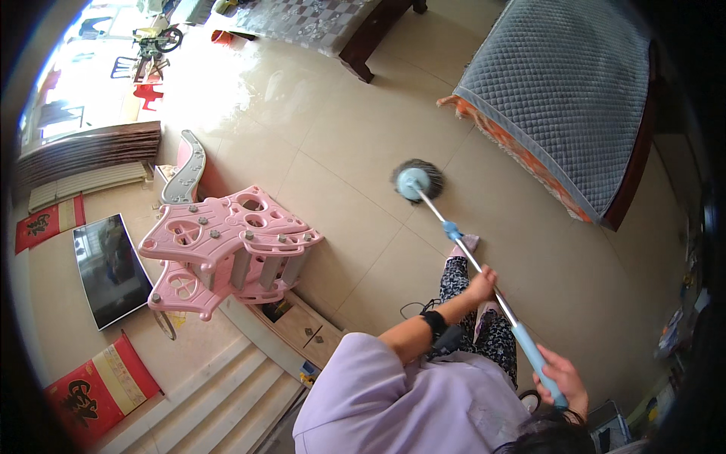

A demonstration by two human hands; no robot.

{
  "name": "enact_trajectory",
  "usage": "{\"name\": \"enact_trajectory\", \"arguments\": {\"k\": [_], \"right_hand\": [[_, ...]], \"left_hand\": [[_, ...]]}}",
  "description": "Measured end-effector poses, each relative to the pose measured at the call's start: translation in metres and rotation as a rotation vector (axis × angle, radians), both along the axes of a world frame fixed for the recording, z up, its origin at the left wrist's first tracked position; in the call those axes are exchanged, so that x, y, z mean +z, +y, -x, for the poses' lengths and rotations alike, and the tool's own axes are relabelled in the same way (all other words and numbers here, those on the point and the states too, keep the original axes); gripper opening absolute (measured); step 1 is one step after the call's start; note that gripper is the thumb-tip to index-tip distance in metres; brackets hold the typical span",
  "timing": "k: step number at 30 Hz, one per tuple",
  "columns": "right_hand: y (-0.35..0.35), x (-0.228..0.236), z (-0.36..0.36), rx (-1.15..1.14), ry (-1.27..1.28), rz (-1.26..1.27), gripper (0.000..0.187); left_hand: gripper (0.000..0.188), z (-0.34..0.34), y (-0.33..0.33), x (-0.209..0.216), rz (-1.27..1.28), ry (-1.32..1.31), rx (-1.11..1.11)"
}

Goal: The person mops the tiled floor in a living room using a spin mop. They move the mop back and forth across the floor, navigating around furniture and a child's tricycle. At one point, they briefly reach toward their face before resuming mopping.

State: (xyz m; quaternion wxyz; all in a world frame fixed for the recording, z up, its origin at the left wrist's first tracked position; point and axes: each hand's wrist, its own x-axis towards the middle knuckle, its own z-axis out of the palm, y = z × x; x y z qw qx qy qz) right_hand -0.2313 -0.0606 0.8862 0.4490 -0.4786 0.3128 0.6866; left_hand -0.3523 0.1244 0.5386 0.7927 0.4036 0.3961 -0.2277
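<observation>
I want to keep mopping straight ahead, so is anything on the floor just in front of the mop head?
Nothing visible. The mop head sits on bare tile floor; the grey quilted bed stands off to its right and the pink plastic panels off to its left.

One mop [417, 181], two hands, one pink folded playpen [227, 253], one television [111, 269], two red wall hangings [98, 390].

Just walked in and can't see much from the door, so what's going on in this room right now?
A person is mopping a tiled floor. The left hand grips the mop handle partway down, and the right hand holds its blue upper grip. The round mop head rests flat on the tiles ahead of the person's feet. A bed with a grey quilted cover lies to the right, and folded pink play fence panels are stacked on a cabinet to the left.
</observation>
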Motion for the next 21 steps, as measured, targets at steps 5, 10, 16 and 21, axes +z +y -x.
{"name": "enact_trajectory", "arguments": {"k": [5, 10, 16, 21], "right_hand": [[0.132, -0.095, -0.029, 0.077, 0.049, -0.249, 0.062], [0.186, -0.157, -0.017, 0.045, -0.022, -0.235, 0.062], [0.057, -0.062, 0.006, -0.092, -0.087, 0.049, 0.06], [-0.032, 0.051, 0.05, -0.235, -0.147, 0.294, 0.061]], "left_hand": [[0.017, 0.002, 0.164, -0.024, -0.183, 0.099, 0.416], [0.012, -0.007, 0.24, -0.078, -0.293, 0.325, 0.337], [0.023, -0.014, 0.05, -0.067, -0.646, 0.004, -0.156], [0.021, -0.042, -0.093, 0.01, 0.149, 0.196, -0.116]]}}
